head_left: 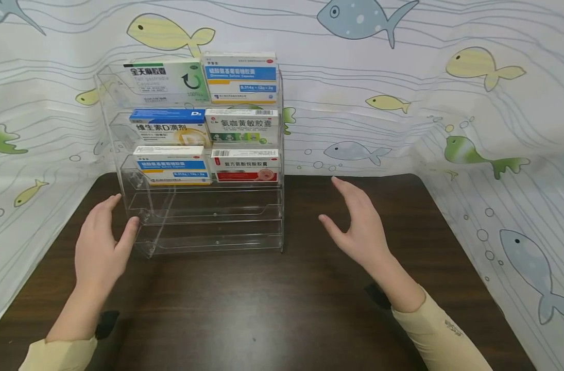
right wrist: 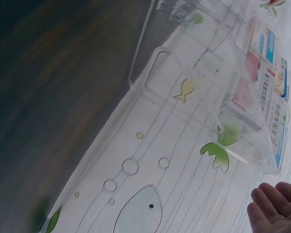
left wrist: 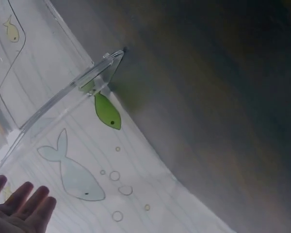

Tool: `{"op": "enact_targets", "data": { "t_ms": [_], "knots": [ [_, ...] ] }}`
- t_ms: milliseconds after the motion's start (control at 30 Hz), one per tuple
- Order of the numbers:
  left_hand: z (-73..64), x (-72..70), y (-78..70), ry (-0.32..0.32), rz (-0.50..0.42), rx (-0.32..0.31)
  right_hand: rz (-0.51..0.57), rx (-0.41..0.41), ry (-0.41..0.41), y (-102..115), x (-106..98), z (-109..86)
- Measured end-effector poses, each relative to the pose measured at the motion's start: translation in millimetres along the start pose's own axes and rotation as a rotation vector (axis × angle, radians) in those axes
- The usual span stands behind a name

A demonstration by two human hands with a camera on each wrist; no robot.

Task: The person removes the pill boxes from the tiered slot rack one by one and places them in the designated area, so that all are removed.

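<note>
A clear acrylic tiered rack point(head_left: 217, 242) stands on the dark table, its upper three tiers bearing medicine boxes in pairs. On top are a green-and-white box point(head_left: 166, 82) and a blue-and-white box point(head_left: 240, 80). Below sit a vitamin D drops box point(head_left: 170, 129) and a white-green capsule box point(head_left: 242, 129). The third tier has another blue-and-white box point(head_left: 172, 167) and a red-and-white box point(head_left: 244, 169). My left hand point(head_left: 101, 245) is beside the rack's left side, fingers extended, thumb near its edge. My right hand point(head_left: 362, 226) hovers right of the rack, thumb and fingers spread, holding nothing.
The rack's two lowest tiers show no boxes. Dark wood table point(head_left: 254, 309) extends in front and to the right. A white wall covering point(head_left: 328, 123) printed with fish surrounds the table at the back and both sides.
</note>
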State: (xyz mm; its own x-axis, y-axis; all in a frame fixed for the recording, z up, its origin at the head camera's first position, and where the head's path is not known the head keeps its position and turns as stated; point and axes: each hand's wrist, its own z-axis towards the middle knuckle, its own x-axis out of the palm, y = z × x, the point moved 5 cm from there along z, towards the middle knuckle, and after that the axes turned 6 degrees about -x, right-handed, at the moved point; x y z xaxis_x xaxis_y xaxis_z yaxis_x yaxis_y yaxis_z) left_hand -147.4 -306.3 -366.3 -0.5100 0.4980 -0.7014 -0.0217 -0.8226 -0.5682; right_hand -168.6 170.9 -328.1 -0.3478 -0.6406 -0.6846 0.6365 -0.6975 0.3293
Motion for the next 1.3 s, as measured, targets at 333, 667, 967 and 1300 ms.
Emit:
{"op": "enact_targets", "data": {
  "t_ms": [333, 667, 967, 1300],
  "knots": [
    [5.1, 11.5, 5.9, 0.074, -0.087, -0.057, 0.179, -0.088, -0.107, 17, 17, 26.2],
    [3.5, 17.2, 15.0, 0.081, -0.196, -0.021, 0.274, -0.127, -0.117, 25, 31, 54.2],
    [6.6, 20.1, 26.2, 0.107, -0.351, -0.055, 0.315, -0.179, -0.085, 33, 40, 76.5],
    [10.9, 22.7, 33.0, 0.119, -0.596, -0.049, 0.375, -0.199, -0.049, 42, 46, 104.0]
  ]
}}
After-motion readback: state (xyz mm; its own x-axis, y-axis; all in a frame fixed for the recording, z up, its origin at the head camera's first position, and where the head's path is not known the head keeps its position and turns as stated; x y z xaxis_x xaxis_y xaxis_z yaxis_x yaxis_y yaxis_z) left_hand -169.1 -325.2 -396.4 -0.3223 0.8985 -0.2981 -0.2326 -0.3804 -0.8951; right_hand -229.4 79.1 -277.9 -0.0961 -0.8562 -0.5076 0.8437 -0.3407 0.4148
